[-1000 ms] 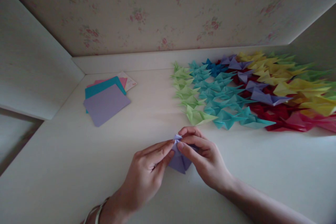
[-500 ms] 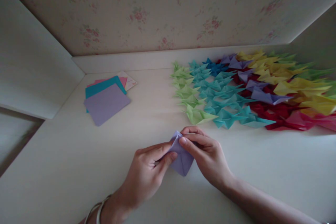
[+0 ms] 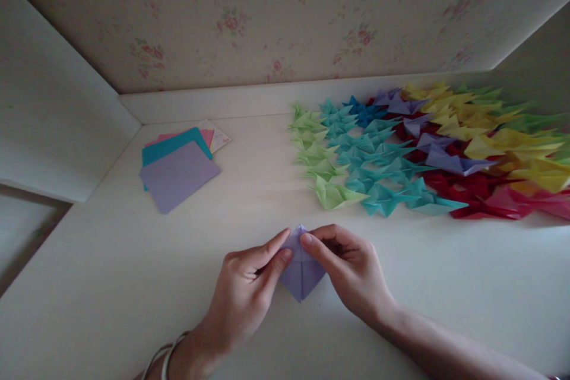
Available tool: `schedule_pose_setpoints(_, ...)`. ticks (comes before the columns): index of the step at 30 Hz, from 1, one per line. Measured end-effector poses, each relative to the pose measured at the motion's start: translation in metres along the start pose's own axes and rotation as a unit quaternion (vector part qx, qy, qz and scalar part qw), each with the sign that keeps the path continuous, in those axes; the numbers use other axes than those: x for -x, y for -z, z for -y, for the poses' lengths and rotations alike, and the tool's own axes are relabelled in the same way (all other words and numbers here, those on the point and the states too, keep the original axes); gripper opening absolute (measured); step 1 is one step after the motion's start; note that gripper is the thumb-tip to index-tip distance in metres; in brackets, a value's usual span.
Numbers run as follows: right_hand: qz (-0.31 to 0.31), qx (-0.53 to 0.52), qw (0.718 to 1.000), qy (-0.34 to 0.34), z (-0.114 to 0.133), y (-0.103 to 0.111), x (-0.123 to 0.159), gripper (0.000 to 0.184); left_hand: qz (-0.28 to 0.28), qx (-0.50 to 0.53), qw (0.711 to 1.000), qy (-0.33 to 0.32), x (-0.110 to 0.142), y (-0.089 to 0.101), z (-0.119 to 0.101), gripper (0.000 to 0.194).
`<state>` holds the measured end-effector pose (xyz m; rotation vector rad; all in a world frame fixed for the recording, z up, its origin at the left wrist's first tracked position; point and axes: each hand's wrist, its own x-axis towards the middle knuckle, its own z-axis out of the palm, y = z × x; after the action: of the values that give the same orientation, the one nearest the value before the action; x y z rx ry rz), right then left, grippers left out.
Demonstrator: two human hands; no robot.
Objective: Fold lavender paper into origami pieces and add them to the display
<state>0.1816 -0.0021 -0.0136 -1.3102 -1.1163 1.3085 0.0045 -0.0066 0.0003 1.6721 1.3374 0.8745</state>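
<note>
A small diamond of folded purple origami paper (image 3: 301,276) is held between both hands, just above or on the white tabletop; which of these I cannot tell. Creases run across it and down its middle, and one point faces me. My left hand (image 3: 252,285) pinches its left side between thumb and fingers. On the right side, my right hand (image 3: 351,267) grips the upper part, thumb on top and the other fingers tucked behind. The far tip of the paper shows between the two hands.
Rows of folded paper cranes (image 3: 383,157) in green, turquoise, blue, purple, red and yellow cover the right rear of the white table (image 3: 133,285). At the left rear lie purple sheets (image 3: 180,177) over teal and pink ones. A flowered wall (image 3: 249,47) stands behind.
The small top fold seen a second ago has been opened out. Now the paper lies as a flatter, straighter diamond, its near point shifted slightly left. Both hands keep hold of it.
</note>
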Motion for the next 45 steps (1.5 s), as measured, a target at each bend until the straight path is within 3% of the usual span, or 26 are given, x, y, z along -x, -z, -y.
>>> schedule_pose_setpoints(11,0.033,-0.034,0.999,0.015,-0.002,-0.004,-0.002,0.016,0.018,0.048,0.998,0.041,-0.003,0.002,0.002,0.027)
schedule_pose_setpoints(19,0.068,0.018,0.997,0.012,0.001,-0.001,-0.005,0.019,0.052,-0.039,0.997,-0.041,-0.005,0.001,0.002,0.032)
schedule_pose_setpoints(21,0.072,0.004,0.997,0.004,0.003,0.000,-0.007,0.019,0.065,-0.025,0.997,-0.022,-0.004,0.002,0.001,0.033)
schedule_pose_setpoints(25,0.049,-0.008,0.998,-0.025,0.005,0.002,-0.010,0.021,0.126,0.019,0.988,0.088,-0.003,0.003,-0.003,0.043)
schedule_pose_setpoints(28,0.050,-0.011,0.998,-0.044,0.003,0.002,-0.008,0.026,0.140,0.058,0.979,0.139,-0.003,0.003,-0.004,0.044)
schedule_pose_setpoints(33,0.097,0.018,0.995,-0.024,0.001,0.003,-0.002,0.038,0.123,0.134,0.973,0.139,-0.005,0.003,-0.005,0.026)
schedule_pose_setpoints(39,0.140,0.036,0.989,-0.014,0.004,-0.001,-0.001,0.034,0.151,0.181,0.962,0.140,-0.005,-0.002,-0.008,0.031)
schedule_pose_setpoints(45,0.155,0.009,0.987,-0.032,0.003,-0.001,-0.004,0.035,0.109,0.180,0.969,0.131,-0.006,0.002,-0.007,0.028)
